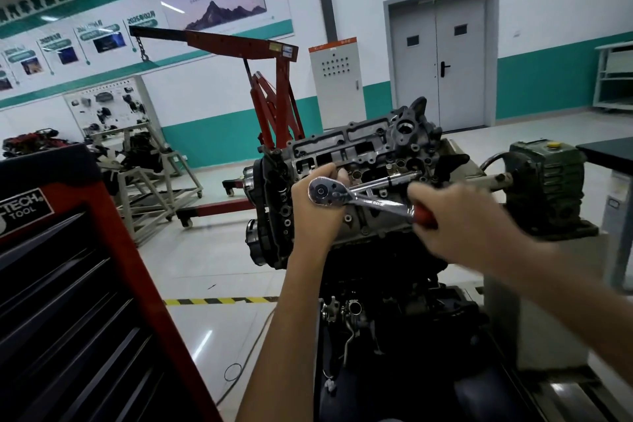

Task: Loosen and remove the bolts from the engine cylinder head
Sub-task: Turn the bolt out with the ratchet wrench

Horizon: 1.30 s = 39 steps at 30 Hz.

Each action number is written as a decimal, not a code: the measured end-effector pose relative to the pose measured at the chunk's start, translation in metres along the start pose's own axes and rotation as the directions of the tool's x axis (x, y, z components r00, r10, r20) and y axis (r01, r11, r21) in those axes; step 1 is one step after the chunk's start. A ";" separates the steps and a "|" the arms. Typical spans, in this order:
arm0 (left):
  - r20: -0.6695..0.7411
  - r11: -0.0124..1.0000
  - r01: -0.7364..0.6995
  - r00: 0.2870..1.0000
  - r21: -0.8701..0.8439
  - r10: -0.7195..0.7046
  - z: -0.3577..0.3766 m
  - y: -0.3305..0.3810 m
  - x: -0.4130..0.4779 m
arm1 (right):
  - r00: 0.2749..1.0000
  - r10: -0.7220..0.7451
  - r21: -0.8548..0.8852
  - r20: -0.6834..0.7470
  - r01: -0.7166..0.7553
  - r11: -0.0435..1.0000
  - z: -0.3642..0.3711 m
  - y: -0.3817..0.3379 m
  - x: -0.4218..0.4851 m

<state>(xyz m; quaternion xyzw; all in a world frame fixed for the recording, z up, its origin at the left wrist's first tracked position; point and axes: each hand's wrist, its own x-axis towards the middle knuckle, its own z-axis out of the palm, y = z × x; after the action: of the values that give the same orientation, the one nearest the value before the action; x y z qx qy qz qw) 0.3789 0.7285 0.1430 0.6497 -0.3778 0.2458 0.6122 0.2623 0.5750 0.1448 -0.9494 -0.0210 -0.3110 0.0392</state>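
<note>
The grey engine cylinder head [363,151] sits on top of a dark engine mounted on a stand, tilted toward me. A chrome ratchet wrench [346,197] with a red grip lies across its near side. My left hand [317,212] holds under the ratchet's round head, fingers curled around the part below it. My right hand [459,223], blurred by motion, grips the red handle [424,216]. A chrome extension bar [387,181] lies behind the ratchet, pointing right over the head. The bolt under the ratchet is hidden.
A red and black tool cabinet [78,284] stands close on my left. A red engine hoist [270,86] stands behind the engine. The green gearbox [544,181] of the engine stand is at right. Another engine stand [144,164] is far left. Yellow-black floor tape [219,301] runs below.
</note>
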 end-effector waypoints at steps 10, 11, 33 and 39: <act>0.018 0.999 -0.038 0.999 -0.008 0.039 0.005 0.000 0.000 | 0.981 0.074 0.709 0.177 -0.179 0.682 0.048 -0.058 -0.037; 0.032 0.999 -0.034 0.999 0.020 0.034 0.000 0.001 0.001 | 0.980 0.001 0.628 0.201 -0.130 0.767 0.035 -0.041 -0.029; 0.032 0.999 -0.053 0.998 -0.007 0.053 -0.004 -0.006 0.000 | 0.981 0.026 0.619 0.193 -0.142 0.772 0.045 -0.049 -0.034; 0.146 0.992 -0.110 0.984 0.063 0.100 0.003 0.011 0.005 | 0.970 -0.213 -0.257 0.121 0.238 0.937 -0.045 0.035 0.036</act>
<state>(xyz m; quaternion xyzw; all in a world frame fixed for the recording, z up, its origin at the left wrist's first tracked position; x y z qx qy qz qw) 0.3729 0.7252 0.1535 0.6662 -0.4452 0.2438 0.5464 0.2670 0.5371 0.2000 -0.9503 -0.0891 -0.2698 -0.1271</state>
